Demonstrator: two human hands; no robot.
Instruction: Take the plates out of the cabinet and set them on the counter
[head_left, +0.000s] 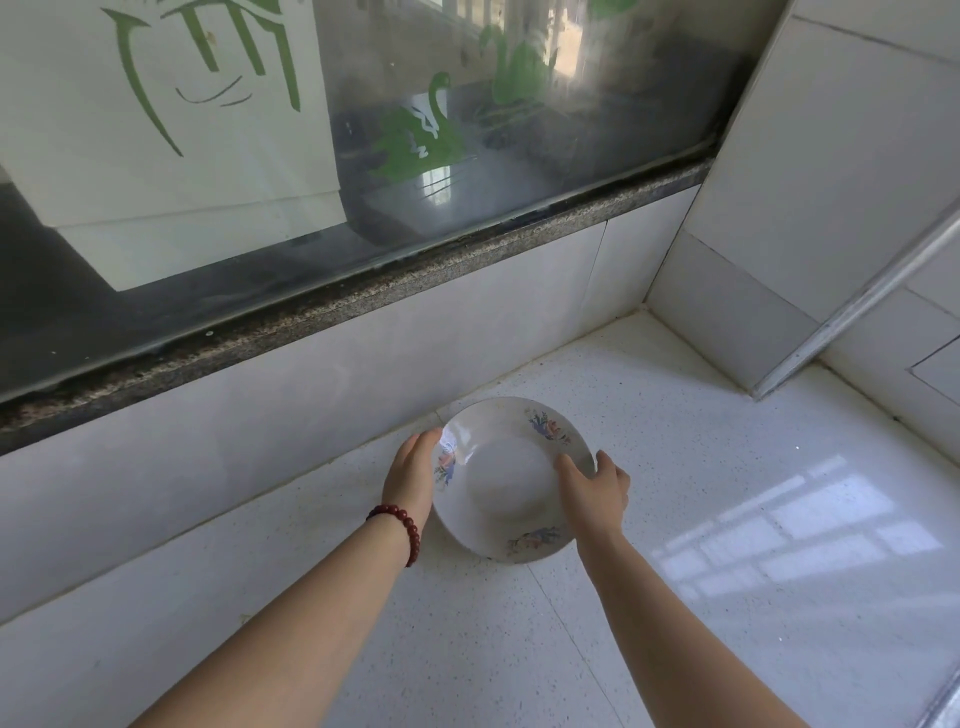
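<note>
A white plate (506, 480) with small floral prints on its rim sits low over the white speckled counter (701, 519), close to the back wall. My left hand (413, 475), with a red bead bracelet at the wrist, grips the plate's left edge. My right hand (595, 491) grips its right edge. The near edge of the plate seems to touch the counter; whether the whole plate rests flat I cannot tell. No cabinet is in view.
A tiled backsplash (311, 395) rises behind the counter under a granite sill (363, 296) and a window with green swan decals. Tiled walls close the right corner, where a metal rail (857, 306) slants down.
</note>
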